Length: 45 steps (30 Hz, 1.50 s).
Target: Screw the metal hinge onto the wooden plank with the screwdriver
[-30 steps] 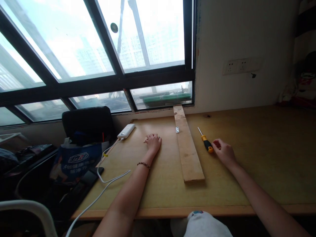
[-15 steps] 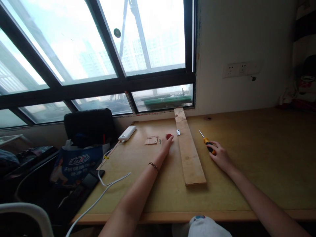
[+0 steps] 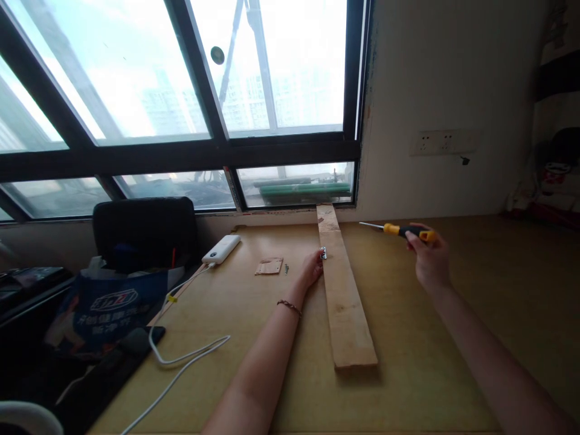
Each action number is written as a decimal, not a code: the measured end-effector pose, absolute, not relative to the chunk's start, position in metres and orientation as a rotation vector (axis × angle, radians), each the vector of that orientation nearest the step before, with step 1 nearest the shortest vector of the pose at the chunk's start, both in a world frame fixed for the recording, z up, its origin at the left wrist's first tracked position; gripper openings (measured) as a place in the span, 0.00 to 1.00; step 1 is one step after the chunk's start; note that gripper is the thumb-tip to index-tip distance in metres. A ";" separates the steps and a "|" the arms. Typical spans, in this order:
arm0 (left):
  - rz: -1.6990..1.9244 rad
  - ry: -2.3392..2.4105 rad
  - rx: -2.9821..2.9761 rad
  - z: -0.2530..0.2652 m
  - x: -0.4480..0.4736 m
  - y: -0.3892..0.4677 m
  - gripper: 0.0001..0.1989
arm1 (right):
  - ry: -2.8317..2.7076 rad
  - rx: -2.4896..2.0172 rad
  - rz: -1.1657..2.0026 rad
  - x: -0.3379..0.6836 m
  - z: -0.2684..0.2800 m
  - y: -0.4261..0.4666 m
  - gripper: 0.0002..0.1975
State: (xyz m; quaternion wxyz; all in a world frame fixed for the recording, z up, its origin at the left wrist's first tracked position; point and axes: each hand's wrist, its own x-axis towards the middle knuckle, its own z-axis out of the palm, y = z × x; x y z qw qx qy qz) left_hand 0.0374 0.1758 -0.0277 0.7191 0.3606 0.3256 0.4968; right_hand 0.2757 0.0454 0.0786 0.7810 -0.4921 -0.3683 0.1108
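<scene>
A long wooden board point(image 3: 347, 302) lies on the table, its far end by the window. At its left edge sits a small metal hinge point(image 3: 323, 253). My left hand point(image 3: 312, 269) is closed against that edge, its fingertips at the hinge; part of the fingers is hidden. My right hand point(image 3: 430, 260) is wrapped round the yellow-and-black handle of a screwdriver point(image 3: 392, 229). The screwdriver is held up to the right of the board, shaft pointing left and apart from the hinge. Left of my left hand lie a few small screws point(image 3: 286, 269), too small to make out well.
A thin tan piece point(image 3: 269, 266) like cardboard lies beside the screws. A white power bank point(image 3: 222, 249) rests near the table's left edge, its white cable point(image 3: 193, 357) trailing forward. Beyond that edge stand a black chair point(image 3: 145, 232) and a blue bag point(image 3: 115, 308).
My right hand has lifted the screwdriver off the table and turned its shaft to the left. My left hand has moved right, to the hinge on the board. The view has shifted slightly.
</scene>
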 end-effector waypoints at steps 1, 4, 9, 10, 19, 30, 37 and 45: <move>1.071 0.714 0.796 -0.029 0.038 0.177 0.07 | -0.773 -1.025 0.236 0.271 0.096 0.057 0.15; 1.026 0.713 0.815 -0.034 0.038 0.181 0.07 | -0.807 -1.056 0.193 0.248 0.139 0.086 0.14; 1.015 0.750 0.863 -0.038 0.038 0.183 0.06 | -1.019 -1.180 0.255 0.204 0.153 0.112 0.17; 1.019 0.753 0.869 -0.038 0.038 0.183 0.05 | -1.064 -1.190 0.280 0.198 0.151 0.115 0.18; 1.050 0.747 0.830 -0.033 0.039 0.177 0.03 | -1.192 -1.277 0.330 0.195 0.133 0.129 0.18; 1.048 0.817 0.828 -0.028 0.041 0.175 0.02 | -1.272 -1.371 0.188 0.193 0.130 0.133 0.20; 1.037 0.728 0.827 -0.031 0.040 0.176 0.02 | -1.439 -1.291 0.184 0.174 0.128 0.128 0.25; 1.032 0.690 0.836 -0.034 0.041 0.179 0.04 | -1.577 -1.089 0.560 0.160 0.122 0.131 0.20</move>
